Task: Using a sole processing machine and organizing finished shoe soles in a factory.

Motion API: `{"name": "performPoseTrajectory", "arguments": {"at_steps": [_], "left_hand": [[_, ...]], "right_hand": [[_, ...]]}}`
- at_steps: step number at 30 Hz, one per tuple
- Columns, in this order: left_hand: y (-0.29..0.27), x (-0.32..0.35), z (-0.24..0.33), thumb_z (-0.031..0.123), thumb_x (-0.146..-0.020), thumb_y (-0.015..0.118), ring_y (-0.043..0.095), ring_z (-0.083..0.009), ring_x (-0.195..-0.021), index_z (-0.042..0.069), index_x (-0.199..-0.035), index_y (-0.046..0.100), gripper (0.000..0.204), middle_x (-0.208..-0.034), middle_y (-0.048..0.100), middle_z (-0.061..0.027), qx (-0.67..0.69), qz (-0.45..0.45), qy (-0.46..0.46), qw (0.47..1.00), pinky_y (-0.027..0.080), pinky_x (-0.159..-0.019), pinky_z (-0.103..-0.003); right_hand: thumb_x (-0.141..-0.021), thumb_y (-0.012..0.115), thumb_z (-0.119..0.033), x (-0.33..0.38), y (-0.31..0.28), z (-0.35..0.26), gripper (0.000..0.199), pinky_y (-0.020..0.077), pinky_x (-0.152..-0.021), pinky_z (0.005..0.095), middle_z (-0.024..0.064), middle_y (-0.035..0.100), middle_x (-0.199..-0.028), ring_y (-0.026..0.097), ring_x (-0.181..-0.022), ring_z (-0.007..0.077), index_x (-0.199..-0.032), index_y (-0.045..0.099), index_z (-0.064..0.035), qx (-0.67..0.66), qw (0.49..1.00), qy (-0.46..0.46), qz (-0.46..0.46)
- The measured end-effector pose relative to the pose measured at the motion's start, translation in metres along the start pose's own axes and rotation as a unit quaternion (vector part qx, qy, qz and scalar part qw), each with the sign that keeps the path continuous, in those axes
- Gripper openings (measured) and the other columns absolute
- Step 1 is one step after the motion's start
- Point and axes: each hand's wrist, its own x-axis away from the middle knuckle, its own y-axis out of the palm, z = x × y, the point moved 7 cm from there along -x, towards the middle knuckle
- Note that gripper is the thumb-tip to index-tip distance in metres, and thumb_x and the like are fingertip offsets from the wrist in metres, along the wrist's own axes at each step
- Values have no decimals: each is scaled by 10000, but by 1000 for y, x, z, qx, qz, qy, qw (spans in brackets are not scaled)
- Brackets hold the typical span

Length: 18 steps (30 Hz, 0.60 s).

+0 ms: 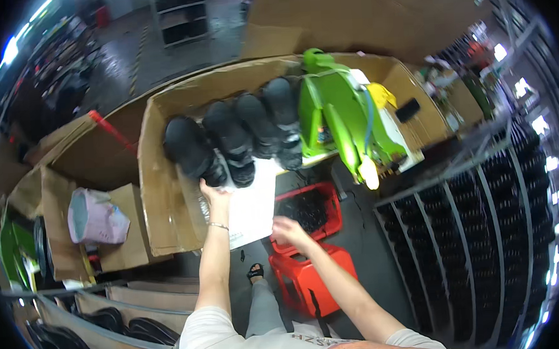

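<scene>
My left hand, with a thin bracelet on its wrist, grips the near end of the leftmost black sandal. Its fingers are partly hidden by the sandal. Several more black sandals stand in a row to the right, inside a cardboard-walled work surface. Under their near ends lies a white sheet. My right hand hovers by the sheet's right edge, over the red stool, and motion smears its fingers.
A green machine with a yellow part stands right of the sandals. Below are a red bin with dark scraps and a red stool. A pink container sits at left in cardboard. Racks of black soles rise at right.
</scene>
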Motion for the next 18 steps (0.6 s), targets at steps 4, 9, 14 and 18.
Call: {"name": "performPoseTrajectory", "arguments": {"at_steps": [4, 9, 14, 18], "left_hand": [[47, 39, -88, 568, -767, 516, 274, -327, -1355, 93, -1360, 427, 765, -1505, 275, -117, -23, -41, 20, 999, 206, -1052, -675], [41, 1, -14, 559, -817, 503, 324, -465, -1308, -54, -1380, 315, 853, -1383, 390, -296, 60, -204, 97, 972, 282, -1047, -632], [19, 4, -132, 387, -917, 491, 503, -408, -1164, 23, -1322, 340, 565, -1255, 516, -234, -79, -241, 72, 965, 414, -959, -573], [-177, 194, -426, 284, -927, 568, 618, -204, -833, 97, -935, 612, 192, -926, 646, -88, -324, -224, -217, 893, 530, -758, -352]], "right_hand": [[-888, 645, -277, 189, -106, 290, 263, 484, -542, 286, 15, 613, -789, 584, -662, 136, -1091, 587, -121, -265, 925, 218, 165], [-814, 670, -290, 474, -149, 423, 256, 500, -517, 343, 83, 609, -802, 591, -672, 187, -905, 628, -55, -40, 778, 445, 443], [-871, 610, -260, 665, -134, 500, 311, 532, -562, 365, 120, 626, -919, 633, -720, 210, -1093, 599, -43, -270, 634, 350, 635], [-889, 597, -286, 773, -81, 624, 290, 523, -531, 336, 87, 630, -832, 629, -658, 186, -1050, 605, -45, -300, 673, 405, 541]]}}
